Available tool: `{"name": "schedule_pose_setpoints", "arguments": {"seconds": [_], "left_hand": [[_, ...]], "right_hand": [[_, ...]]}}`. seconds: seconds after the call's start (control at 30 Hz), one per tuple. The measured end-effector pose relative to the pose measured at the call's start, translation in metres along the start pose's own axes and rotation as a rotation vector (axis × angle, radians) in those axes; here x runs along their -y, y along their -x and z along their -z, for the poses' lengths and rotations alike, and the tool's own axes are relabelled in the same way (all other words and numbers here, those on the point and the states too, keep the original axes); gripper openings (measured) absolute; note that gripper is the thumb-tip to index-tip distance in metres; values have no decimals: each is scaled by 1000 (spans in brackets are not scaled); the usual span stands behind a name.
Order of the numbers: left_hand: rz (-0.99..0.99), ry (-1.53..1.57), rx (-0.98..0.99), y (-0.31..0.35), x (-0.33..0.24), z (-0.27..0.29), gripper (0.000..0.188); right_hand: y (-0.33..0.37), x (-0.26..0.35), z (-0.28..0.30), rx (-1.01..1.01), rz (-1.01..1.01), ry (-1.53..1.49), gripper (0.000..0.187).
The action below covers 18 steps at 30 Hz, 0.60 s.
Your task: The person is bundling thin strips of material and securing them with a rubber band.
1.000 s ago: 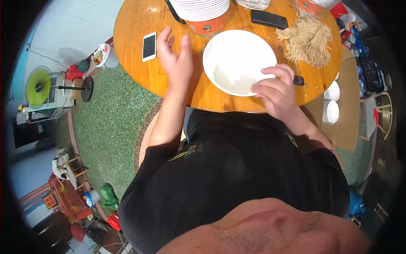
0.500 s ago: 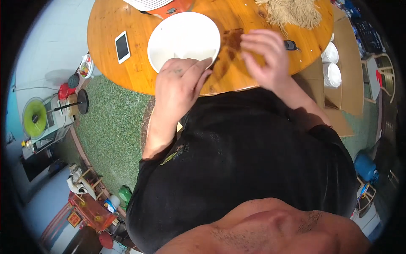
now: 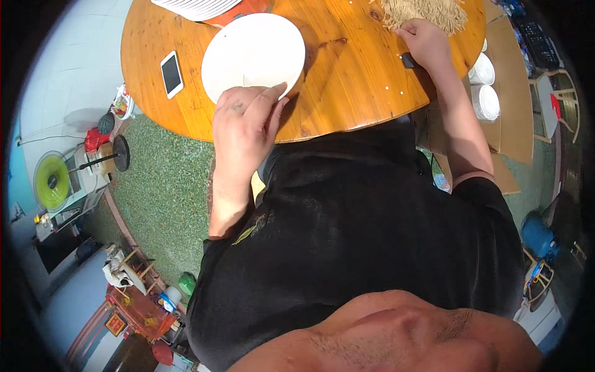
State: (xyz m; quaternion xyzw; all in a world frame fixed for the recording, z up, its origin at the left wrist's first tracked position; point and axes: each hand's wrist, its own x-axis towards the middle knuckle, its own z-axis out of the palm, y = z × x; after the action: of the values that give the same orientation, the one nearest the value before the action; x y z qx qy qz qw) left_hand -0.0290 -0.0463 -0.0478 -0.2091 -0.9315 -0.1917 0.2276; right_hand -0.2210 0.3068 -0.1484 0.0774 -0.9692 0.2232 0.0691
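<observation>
A white, wide-mouthed round tub stands on the wooden table in front of me. My left hand grips its near rim, with the thumb outside and the other fingers over the edge. To the right, my right hand reaches to the near edge of a bundle of tan cords. Its thumb and forefinger are pinched together; whether a cord is between them is too small to see. A small black object lies beside that wrist, partly covered by it.
A white phone lies left of the tub on the round table. Stacked white tubs and something orange are at the far edge. More white tubs stand on cardboard at the right. Small white bits dot the tabletop.
My right hand has moved from beside the tub, fingers spread, far right to the cord bundle, where its fingers are pinched. The tub and left hand sit slightly further left in view.
</observation>
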Motion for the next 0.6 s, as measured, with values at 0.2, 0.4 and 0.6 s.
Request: {"name": "schedule_pose_setpoints", "arguments": {"seconds": [0.2,0.4,0.6], "left_hand": [[17,-36,-39,3,1,0,20],[-16,-20,-50,2,-5,6,26],[-113,67,-292,8,-15,1,37]], "right_hand": [[-1,-6,-7,-76,102,63,27],[25,38,6,-78,-26,-515,26],[60,77,13,271,-305,-1329,19]]}}
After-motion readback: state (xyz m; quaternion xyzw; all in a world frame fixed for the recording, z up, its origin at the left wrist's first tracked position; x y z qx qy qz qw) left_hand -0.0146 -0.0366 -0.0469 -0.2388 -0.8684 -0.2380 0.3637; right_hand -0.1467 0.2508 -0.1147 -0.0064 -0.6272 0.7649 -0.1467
